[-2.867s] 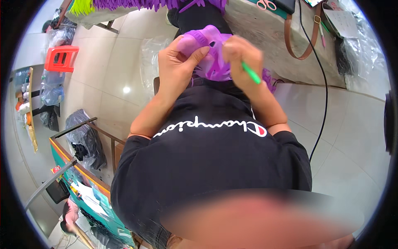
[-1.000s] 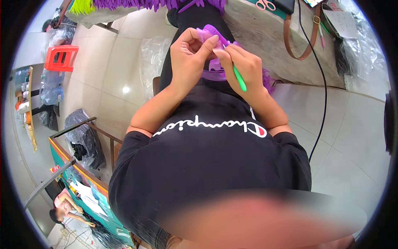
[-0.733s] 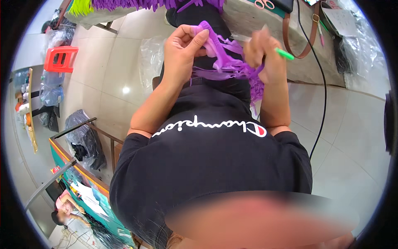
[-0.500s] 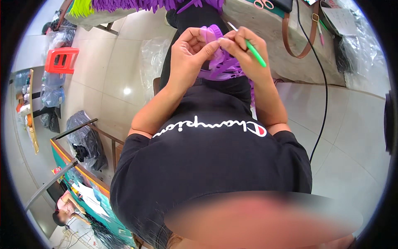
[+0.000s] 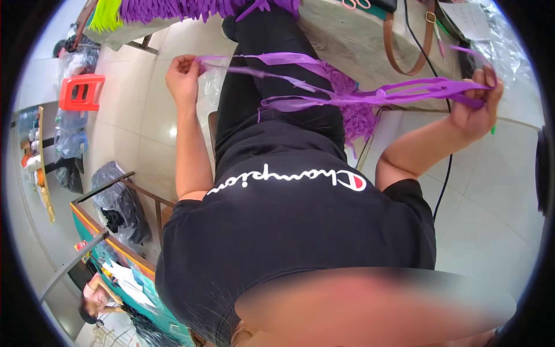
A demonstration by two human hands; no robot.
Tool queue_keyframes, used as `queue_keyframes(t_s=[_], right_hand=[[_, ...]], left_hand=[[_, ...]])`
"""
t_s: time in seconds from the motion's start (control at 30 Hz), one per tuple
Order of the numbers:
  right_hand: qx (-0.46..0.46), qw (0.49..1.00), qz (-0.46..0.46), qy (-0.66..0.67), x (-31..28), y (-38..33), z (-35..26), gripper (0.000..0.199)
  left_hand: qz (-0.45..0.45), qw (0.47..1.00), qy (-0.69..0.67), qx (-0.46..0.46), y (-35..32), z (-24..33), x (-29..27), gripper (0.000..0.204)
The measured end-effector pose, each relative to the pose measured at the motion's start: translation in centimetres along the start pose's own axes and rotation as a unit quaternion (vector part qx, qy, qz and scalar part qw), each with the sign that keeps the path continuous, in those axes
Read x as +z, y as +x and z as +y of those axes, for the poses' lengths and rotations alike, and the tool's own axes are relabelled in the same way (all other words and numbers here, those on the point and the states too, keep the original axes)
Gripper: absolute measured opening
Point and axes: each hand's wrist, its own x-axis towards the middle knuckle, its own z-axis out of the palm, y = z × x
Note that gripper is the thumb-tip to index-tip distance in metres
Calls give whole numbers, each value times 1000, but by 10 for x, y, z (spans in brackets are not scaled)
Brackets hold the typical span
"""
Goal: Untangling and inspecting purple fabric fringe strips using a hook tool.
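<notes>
Stretched across my lap, thin purple rubbery strips (image 5: 393, 92) run in loops between my two hands. My left hand (image 5: 184, 75), out to the left, has its fingertips pinched on one end of them. Far to the right, my right hand (image 5: 477, 107) is closed on the other end, with a strip tail sticking out above it. A bit of the green-handled tool (image 5: 493, 130) shows beneath that hand; the rest of it is hidden. A heap of shredded purple strips (image 5: 359, 118) hangs beside my right thigh.
Ahead are purple and lime fringes (image 5: 191, 8) on a covered table. At the upper right lie pink-handled scissors (image 5: 354, 3), a brown strap (image 5: 388, 49) and a hanging black cable (image 5: 451, 144). A red stool (image 5: 82, 92) stands left; a person (image 5: 95, 298) sits by a green table (image 5: 136, 292).
My hands were close together over my lap, with the purple piece and the green-handled tool. They have moved wide apart, left and right, drawing the strips out between them.
</notes>
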Motion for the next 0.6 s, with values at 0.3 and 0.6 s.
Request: queue_keyframes(t_s=[0.3, 0.6], right_hand=[[112, 977, -129, -124, 66, 8, 59, 17], [244, 931, -271, 6, 143, 52, 44, 12]], left_hand=[[-392, 873, 174, 232, -48, 118, 47, 56], [-525, 812, -232, 108, -77, 123, 167, 45]])
